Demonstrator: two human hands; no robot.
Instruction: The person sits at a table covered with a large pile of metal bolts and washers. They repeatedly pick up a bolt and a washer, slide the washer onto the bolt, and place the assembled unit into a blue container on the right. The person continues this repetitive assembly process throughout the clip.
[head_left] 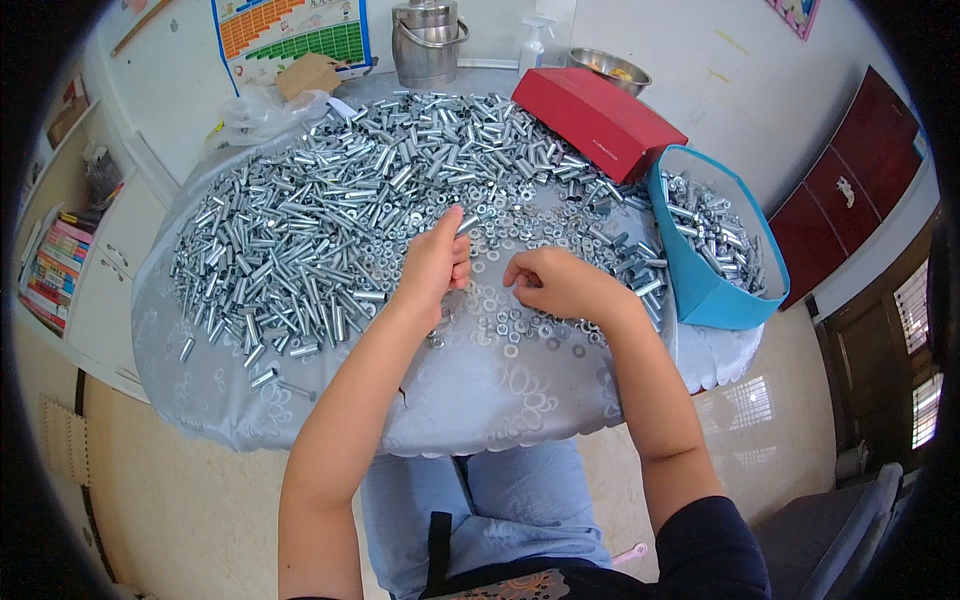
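Observation:
My left hand [437, 258] is closed in a fist above the middle of the table, with a silver expansion bolt [467, 226] poking out beside the thumb. To its right, my right hand [552, 281] is bent inward with thumb and forefinger pinched together. Whatever lies between those fingertips is too small or hidden to name. Loose washers [495, 205] and nuts [515, 322] are scattered around and below both hands. A wide heap of metal sleeves and bolts [290, 240] spreads from the left side to the back of the table.
At the right edge stands a blue fabric bin [705, 290] filled with metal bolts. A red box [600, 120] lies behind it. Along the back are a metal canister [427, 50], a spray bottle [533, 45], a steel bowl [640, 82] and a plastic bag [265, 115]. A patterned grey cloth [480, 400] covers the table.

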